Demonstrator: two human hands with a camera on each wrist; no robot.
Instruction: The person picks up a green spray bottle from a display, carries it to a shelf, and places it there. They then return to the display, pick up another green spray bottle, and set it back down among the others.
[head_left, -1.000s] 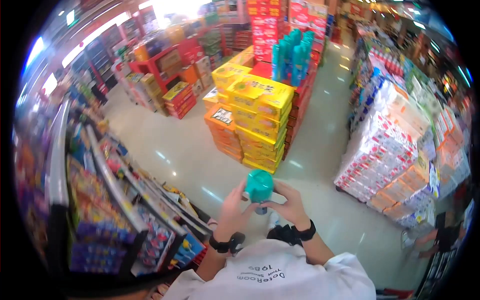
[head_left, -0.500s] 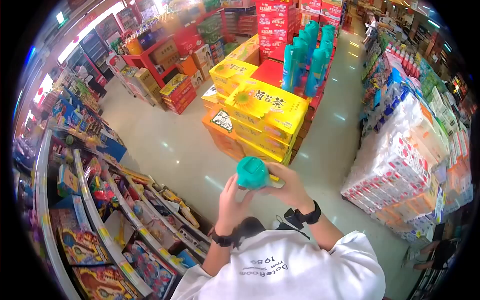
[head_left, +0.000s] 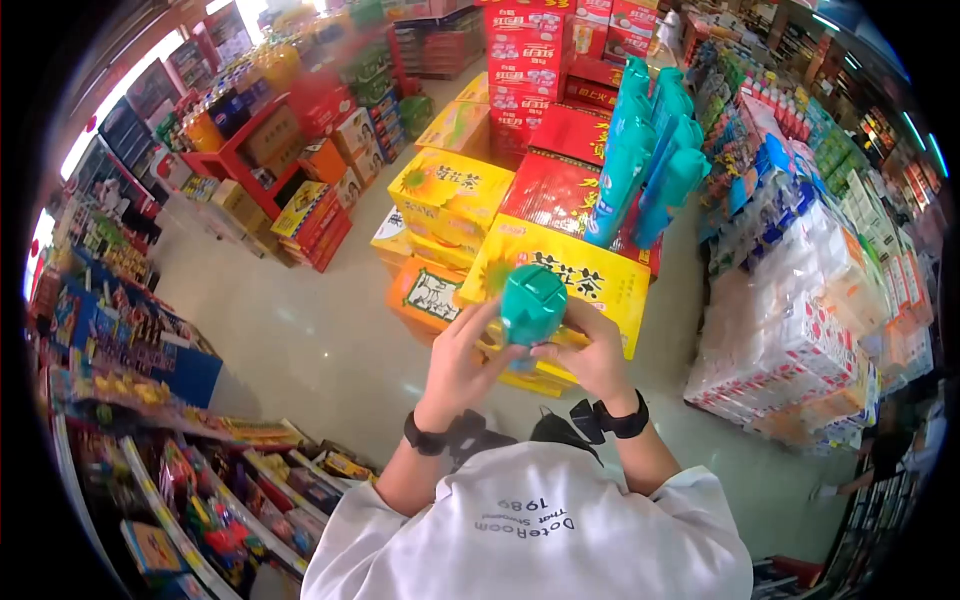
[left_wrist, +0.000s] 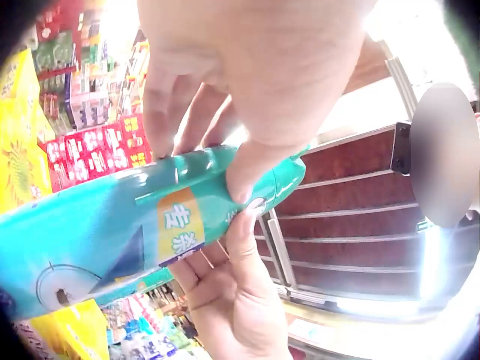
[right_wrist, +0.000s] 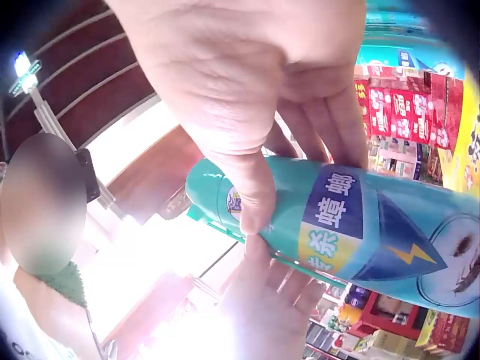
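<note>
A teal insecticide spray can (head_left: pixel 533 303) with a teal cap is held upright in front of my chest, over the yellow cartons in the head view. My left hand (head_left: pixel 458 362) grips one side of it, thumb on the near face. On the other side, my right hand (head_left: pixel 597 358) grips it too, and the two thumbs meet near the cap end. In the left wrist view the can (left_wrist: pixel 112 225) shows Chinese lettering on a yellow and blue label. Pictures of insects appear lower on the can (right_wrist: pixel 367 232) in the right wrist view.
Yellow tea cartons (head_left: pixel 610 285) are stacked just ahead. Several similar teal spray cans (head_left: pixel 625 165) stand on red cartons (head_left: pixel 555 185) beyond them. Wrapped packs (head_left: pixel 775 320) are piled at the right. Shelves of toys (head_left: pixel 220 520) run along the left, with tiled floor (head_left: pixel 320 350) between.
The stacked yellow cartons and the standing spray cans have come nearer and lower in the head view. Both hands keep hold of the can, which now appears higher up and over the cartons.
</note>
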